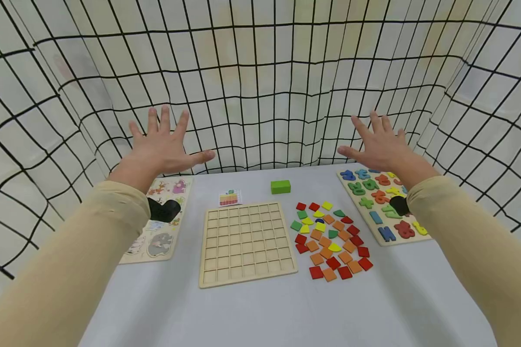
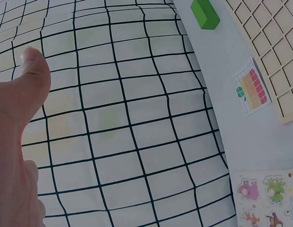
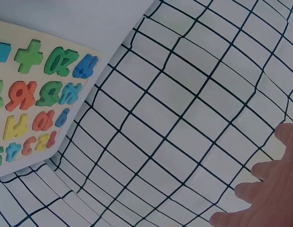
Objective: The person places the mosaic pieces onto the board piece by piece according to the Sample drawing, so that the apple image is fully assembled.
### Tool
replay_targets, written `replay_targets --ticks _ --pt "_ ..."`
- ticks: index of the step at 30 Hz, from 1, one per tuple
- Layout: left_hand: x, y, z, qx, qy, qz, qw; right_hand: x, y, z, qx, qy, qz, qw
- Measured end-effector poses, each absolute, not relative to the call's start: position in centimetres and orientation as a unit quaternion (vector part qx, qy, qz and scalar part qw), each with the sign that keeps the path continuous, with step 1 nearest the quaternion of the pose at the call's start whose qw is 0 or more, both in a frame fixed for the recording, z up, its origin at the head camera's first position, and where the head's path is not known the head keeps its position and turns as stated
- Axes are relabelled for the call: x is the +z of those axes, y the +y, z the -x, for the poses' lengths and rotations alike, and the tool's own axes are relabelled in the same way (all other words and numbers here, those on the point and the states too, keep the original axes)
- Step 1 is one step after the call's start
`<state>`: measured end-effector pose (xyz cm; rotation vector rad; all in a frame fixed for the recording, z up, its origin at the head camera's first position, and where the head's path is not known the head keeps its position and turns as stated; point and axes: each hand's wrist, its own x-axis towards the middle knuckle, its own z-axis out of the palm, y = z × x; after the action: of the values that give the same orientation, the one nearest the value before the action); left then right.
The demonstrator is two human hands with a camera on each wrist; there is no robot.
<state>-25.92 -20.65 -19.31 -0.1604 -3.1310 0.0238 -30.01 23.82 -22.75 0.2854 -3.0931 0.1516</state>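
Note:
Both hands are raised over the far part of the table with fingers spread, holding nothing. My left hand (image 1: 158, 144) is above the wooden animal puzzle board (image 1: 182, 200); in the left wrist view its thumb (image 2: 35, 71) sticks up against the netting. My right hand (image 1: 379, 144) is above the wooden number puzzle board (image 1: 375, 226), and its fingertips show at the right edge of the right wrist view. Between the arms lies a wooden grid board (image 1: 247, 243) with bare cells. Right of it, flat coloured tiles (image 1: 323, 241) in red, orange, yellow and green lie loosely scattered.
A green block (image 1: 280, 187) and a small printed pattern card (image 1: 230, 197) lie behind the grid board. Black netting (image 1: 265, 96) over white sheeting encloses the table (image 1: 243, 313) at the back and both sides. Dark wrist straps (image 1: 164, 210) sit by the sleeves.

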Motion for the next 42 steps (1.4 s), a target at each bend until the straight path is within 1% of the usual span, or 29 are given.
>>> replay_targets --ticks 6,9,11,14,17,21,25,28,35,42 --pt "-20.1 -20.3 26.5 0.009 -0.998 0.056 -0.009 -23.8 24.1 30.0 0.054 -0.994 -0.096 0.011" --pt "-20.7 -20.2 26.2 -0.01 -0.997 0.07 -0.02 -24.7 23.9 30.0 0.068 -0.99 -0.119 0.009" --pt "-21.6 -20.3 25.6 -0.041 -0.994 0.092 -0.04 -25.9 23.7 29.9 0.092 -0.985 -0.144 0.005" --pt "-24.5 -20.9 24.2 -0.099 -0.983 0.125 -0.089 -29.0 23.1 30.0 0.14 -0.973 -0.185 -0.018" --pt "-28.7 -21.8 22.6 -0.145 -0.97 0.135 -0.142 -32.8 22.4 30.1 0.162 -0.96 -0.223 -0.044" --pt "-34.4 -22.6 20.5 -0.188 -0.958 0.122 -0.179 -37.0 21.5 30.4 0.173 -0.95 -0.24 -0.101" --pt "-38.0 -22.7 19.1 -0.223 -0.95 0.119 -0.182 -39.2 20.9 30.7 0.179 -0.942 -0.247 -0.135" --pt "-39.2 -22.5 18.5 -0.248 -0.945 0.115 -0.18 -40.0 20.4 30.8 0.171 -0.942 -0.257 -0.133" --pt "-39.9 -22.2 18.2 -0.241 -0.947 0.137 -0.163 -40.1 19.3 30.8 0.145 -0.95 -0.248 -0.124" --pt "-40.5 -21.9 20.0 -0.24 -0.947 0.134 -0.167 -39.6 18.6 30.6 0.084 -0.955 -0.245 -0.146"
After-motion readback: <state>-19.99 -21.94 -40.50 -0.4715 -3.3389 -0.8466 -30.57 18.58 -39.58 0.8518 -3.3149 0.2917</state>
